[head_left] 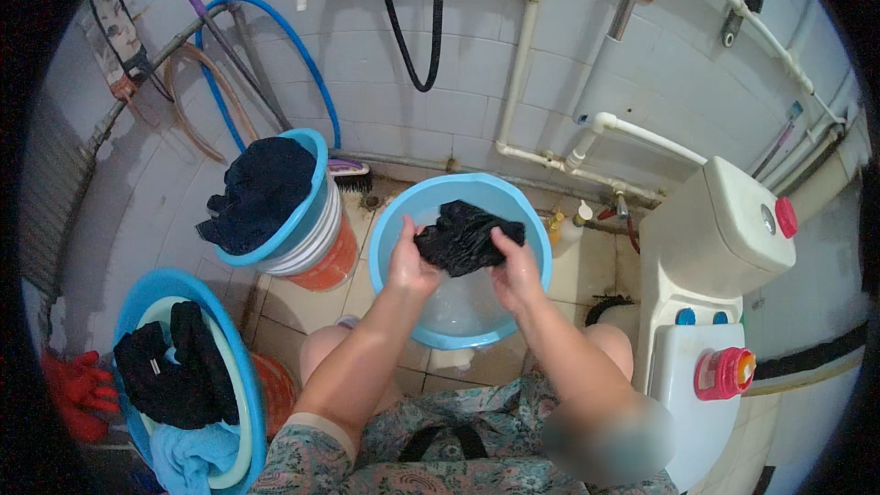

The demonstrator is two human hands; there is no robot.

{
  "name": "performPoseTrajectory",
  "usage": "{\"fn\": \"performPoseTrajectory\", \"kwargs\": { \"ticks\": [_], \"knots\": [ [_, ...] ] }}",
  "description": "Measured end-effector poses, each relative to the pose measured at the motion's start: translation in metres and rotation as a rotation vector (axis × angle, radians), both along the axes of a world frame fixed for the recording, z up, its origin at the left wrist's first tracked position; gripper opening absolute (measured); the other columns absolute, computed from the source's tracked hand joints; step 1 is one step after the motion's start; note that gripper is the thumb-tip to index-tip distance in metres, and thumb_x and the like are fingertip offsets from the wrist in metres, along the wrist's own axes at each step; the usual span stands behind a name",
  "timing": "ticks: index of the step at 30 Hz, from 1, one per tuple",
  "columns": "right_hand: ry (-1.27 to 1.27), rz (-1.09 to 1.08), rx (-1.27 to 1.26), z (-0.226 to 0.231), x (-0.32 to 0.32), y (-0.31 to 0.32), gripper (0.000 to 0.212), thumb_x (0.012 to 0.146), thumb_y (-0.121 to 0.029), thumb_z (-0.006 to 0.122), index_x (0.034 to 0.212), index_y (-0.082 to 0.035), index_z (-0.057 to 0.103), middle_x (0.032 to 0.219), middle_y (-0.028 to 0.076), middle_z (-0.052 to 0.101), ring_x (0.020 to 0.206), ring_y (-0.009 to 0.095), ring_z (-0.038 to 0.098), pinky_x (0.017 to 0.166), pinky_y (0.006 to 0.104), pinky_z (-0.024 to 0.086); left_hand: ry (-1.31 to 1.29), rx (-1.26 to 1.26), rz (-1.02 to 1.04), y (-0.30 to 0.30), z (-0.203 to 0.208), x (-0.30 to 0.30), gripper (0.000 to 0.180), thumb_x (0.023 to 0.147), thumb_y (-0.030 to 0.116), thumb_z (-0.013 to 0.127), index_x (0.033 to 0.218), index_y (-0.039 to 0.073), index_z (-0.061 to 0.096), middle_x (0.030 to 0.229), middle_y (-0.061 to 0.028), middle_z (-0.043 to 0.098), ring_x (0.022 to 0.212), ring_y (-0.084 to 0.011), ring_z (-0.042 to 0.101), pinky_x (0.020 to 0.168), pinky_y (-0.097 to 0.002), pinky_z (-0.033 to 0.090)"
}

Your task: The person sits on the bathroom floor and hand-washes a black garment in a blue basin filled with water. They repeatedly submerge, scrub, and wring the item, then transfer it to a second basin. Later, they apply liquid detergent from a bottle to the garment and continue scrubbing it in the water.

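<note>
A bunched black cloth [467,238], seemingly a garment, is stretched between my two hands over a light-blue plastic basin [392,286]. Cloudy, whitish water [463,307] lies in the basin below it. My left hand [410,258] grips the cloth's left end, thumb upward. At the right end, my right hand [515,270] pinches the cloth with its thumb on top. The fingers under the cloth are partly hidden. What kind of garment it is cannot be made out.
Left of the basin, a blue basin [321,160] of dark clothes tops an orange-and-white bucket [321,252]. Nearer left, another blue tub [252,403] holds black clothes and a light-blue towel [188,454]. A toilet [678,257] stands at right; bottles [570,231] sit behind the basin.
</note>
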State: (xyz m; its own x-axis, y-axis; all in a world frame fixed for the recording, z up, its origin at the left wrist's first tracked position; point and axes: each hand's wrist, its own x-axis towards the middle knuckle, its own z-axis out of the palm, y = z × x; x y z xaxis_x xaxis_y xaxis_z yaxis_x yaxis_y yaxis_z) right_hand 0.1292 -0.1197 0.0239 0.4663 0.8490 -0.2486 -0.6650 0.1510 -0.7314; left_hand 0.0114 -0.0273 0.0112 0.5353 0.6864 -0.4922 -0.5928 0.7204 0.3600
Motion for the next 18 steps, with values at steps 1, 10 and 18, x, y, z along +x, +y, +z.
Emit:
{"fn": "performPoseTrajectory", "kwargs": {
  "ticks": [1, 10, 18],
  "knots": [
    [-0.032, -0.007, 0.013, 0.004, 0.006, 0.002, 0.033, 0.088, -0.019, 0.057, 0.118, -0.010, 0.047, 0.112, 0.003, 0.055, 0.103, 0.019, 0.052, 0.089, 0.0363, 0.040, 0.100, 0.090, 0.001, 0.009, -0.028, -0.003, 0.052, 0.089, 0.055, 0.041, 0.113, 0.009, 0.045, 0.111, -0.0078, 0.053, 0.103, -0.0259, 0.052, 0.095, -0.0491, 0.037],
    [-1.623, 0.344, 0.081, 0.018, -0.031, -0.014, 0.018, 0.067, -0.024, 0.069, 0.077, -0.011, 0.062, 0.081, 0.009, 0.059, 0.084, 0.029, 0.055, 0.072, 0.0398, 0.044, 0.001, 0.116, -0.532, -0.009, 0.003, -0.001, 0.053, 0.085, 0.054, 0.050, 0.109, 0.007, 0.056, 0.099, -0.0140, 0.062, 0.087, -0.0237, 0.062, 0.079, -0.0408, 0.051],
    [-1.354, -0.066, -0.582, 0.007, -0.012, 0.018, 0.017, 0.072, -0.026, 0.065, 0.068, -0.010, 0.061, 0.071, 0.012, 0.059, 0.077, 0.033, 0.057, 0.071, 0.0424, 0.043, -0.165, 0.046, -0.124, -0.043, -0.034, 0.023, 0.030, 0.094, 0.034, 0.044, 0.107, 0.009, 0.053, 0.099, -0.0060, 0.060, 0.089, -0.0193, 0.059, 0.080, -0.0378, 0.049]
  ]
}}
